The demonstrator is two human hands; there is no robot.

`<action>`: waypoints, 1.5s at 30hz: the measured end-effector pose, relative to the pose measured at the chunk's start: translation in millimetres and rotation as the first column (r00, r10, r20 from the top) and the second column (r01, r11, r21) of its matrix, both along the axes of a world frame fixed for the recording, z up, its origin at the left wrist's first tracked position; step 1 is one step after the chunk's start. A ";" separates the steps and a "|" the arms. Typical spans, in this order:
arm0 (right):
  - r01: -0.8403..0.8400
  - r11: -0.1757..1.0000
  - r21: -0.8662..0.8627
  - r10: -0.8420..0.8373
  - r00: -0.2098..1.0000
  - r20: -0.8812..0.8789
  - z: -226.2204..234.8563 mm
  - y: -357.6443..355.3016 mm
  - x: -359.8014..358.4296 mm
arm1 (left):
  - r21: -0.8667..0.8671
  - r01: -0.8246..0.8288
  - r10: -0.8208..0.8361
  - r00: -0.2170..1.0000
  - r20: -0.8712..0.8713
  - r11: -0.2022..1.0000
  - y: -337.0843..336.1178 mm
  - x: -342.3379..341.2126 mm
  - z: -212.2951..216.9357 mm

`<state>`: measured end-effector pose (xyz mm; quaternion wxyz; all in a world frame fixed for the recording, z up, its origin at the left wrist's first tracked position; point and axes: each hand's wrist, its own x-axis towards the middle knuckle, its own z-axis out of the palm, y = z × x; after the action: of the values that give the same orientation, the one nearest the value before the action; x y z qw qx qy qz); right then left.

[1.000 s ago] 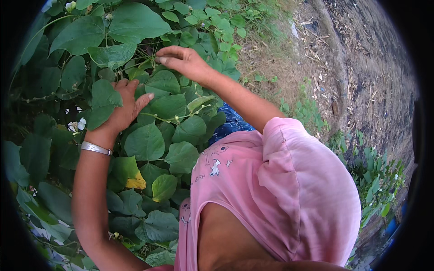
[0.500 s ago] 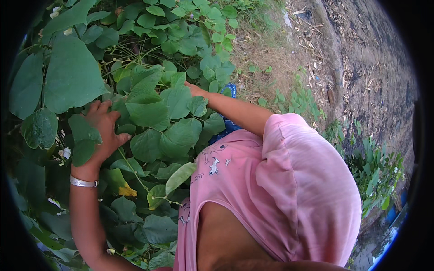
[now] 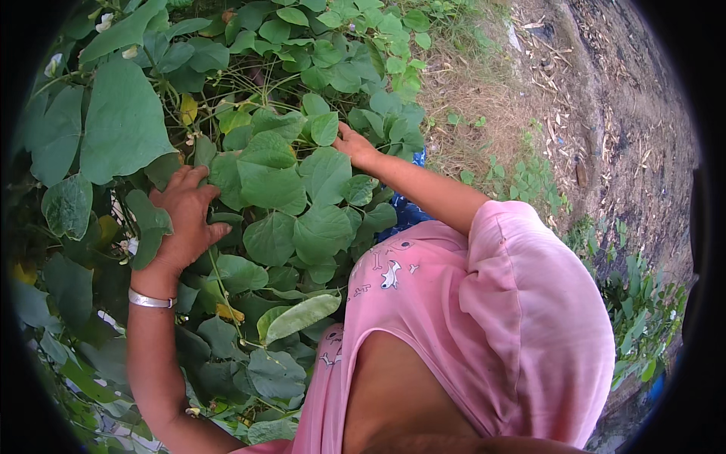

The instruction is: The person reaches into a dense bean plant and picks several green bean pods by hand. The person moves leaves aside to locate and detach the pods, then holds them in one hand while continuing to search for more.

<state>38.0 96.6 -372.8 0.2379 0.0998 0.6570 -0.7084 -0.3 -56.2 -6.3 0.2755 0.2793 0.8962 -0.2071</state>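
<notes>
My left hand (image 3: 185, 219), with a silver bangle on the wrist, reaches into the broad green leaves of a bean vine. Its thumb stands apart from the fingers, and I see nothing held. A curled leaf (image 3: 149, 227) covers part of the back of that hand. On the far side of a leaf cluster (image 3: 276, 178) is my right hand (image 3: 354, 147), at the foliage edge; leaves hide most of its fingers. Nearer my body hangs a flat pale green bean pod (image 3: 302, 316), apart from both hands.
Dense vine foliage (image 3: 128, 121) fills the left side, with small white flowers and a few yellow leaves. To the right lies dry grass (image 3: 476, 106), then bare soil (image 3: 628, 151) littered with dry scraps. A low leafy plant (image 3: 643, 318) grows at far right.
The whole view has shifted, so hands and plants sit farther right. My right hand has drawn slightly out of the leaves and shows more. My left hand stays among the leaves.
</notes>
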 end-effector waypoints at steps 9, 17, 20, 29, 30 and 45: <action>0.303 0.947 0.105 -0.223 0.857 -0.466 106.9 23.4 -128.0 | -0.072 -0.065 0.068 0.997 0.046 0.995 39.4 -17.0 -8.3; 0.073 0.907 -0.416 -0.323 0.754 -0.572 193.5 -59.0 -226.8 | -0.054 0.398 -0.381 0.818 -0.432 0.916 85.9 -30.5 -5.2; 0.044 0.951 -0.305 -0.236 0.740 -0.630 223.0 -87.6 -226.0 | -0.187 0.214 -0.278 0.845 -0.457 0.959 82.9 -63.1 9.6; 0.024 0.991 -0.128 -0.101 0.763 -0.639 268.7 -110.4 -208.4 | -0.392 0.110 -0.366 0.646 -0.670 0.913 22.5 -79.5 55.4; 0.072 0.983 -0.170 -0.172 0.693 -0.700 256.6 -115.4 -217.5 | -0.378 0.105 -0.353 0.640 -0.682 0.920 21.0 -76.7 57.7; 0.436 0.823 -0.364 -0.568 0.638 -0.520 239.9 2.0 -342.5 | -0.336 -0.048 -0.223 0.659 -0.718 0.941 -3.3 -55.0 77.7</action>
<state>-304.5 98.7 -132.8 -0.1845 0.0211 0.5664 -0.8029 -55.3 -59.5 71.4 -0.0848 0.1635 0.8679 -0.4613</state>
